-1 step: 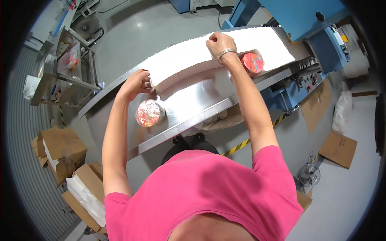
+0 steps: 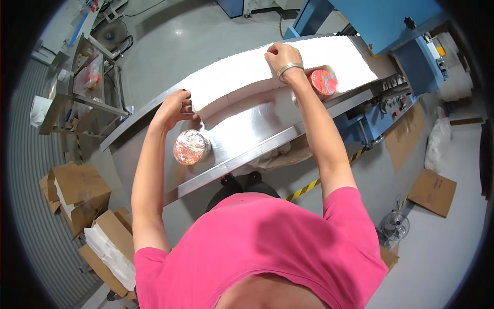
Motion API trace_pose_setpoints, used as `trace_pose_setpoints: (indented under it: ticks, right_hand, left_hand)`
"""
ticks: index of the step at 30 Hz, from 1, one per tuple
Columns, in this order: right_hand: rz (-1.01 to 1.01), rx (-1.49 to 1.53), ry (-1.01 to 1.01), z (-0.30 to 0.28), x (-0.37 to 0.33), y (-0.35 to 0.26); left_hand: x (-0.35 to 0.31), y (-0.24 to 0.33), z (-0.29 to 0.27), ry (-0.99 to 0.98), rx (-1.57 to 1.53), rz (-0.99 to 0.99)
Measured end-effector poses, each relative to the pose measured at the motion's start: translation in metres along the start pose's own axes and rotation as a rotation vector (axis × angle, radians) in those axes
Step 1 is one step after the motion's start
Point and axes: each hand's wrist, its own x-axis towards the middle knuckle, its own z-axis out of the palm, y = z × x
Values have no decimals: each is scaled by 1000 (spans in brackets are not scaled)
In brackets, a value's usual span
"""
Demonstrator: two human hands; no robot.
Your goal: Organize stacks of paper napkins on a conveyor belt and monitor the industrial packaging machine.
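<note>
Shows a long white stack [image 2: 242,69], ragged along its far edge, with left hand [image 2: 175,109] half-open against one end, right hand [image 2: 284,57] curled over it, hold unclear.

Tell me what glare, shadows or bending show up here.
Head view: glare brightens the metal table, and the white material looks washed out; head view: a dark shadow falls on the pink shirt; head view: wide-lens distortion bows the white material's far edge, with black corners around the picture.
</note>
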Motion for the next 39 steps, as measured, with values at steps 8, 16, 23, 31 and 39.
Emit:
trace_pose_setpoints:
  ticks: [8, 16, 23, 31, 39]
  right_hand:
    - [25, 36, -104, -12, 0, -4]
    - [-90, -88, 27, 1, 10, 13]
    - [-172, -157, -138, -10, 3, 9]
    - [-238, -216, -158, 5, -17, -10]
    - [-204, -322, -381, 16, -3, -19]
  left_hand:
    - [1, -3, 15, 159, -70, -6]
    - [6, -11, 14, 175, -131, 10]
    - [6, -8, 22, 157, -111, -57]
    - [14, -8, 15, 269, -12, 3]
    - [14, -2, 9, 182, 137, -32]
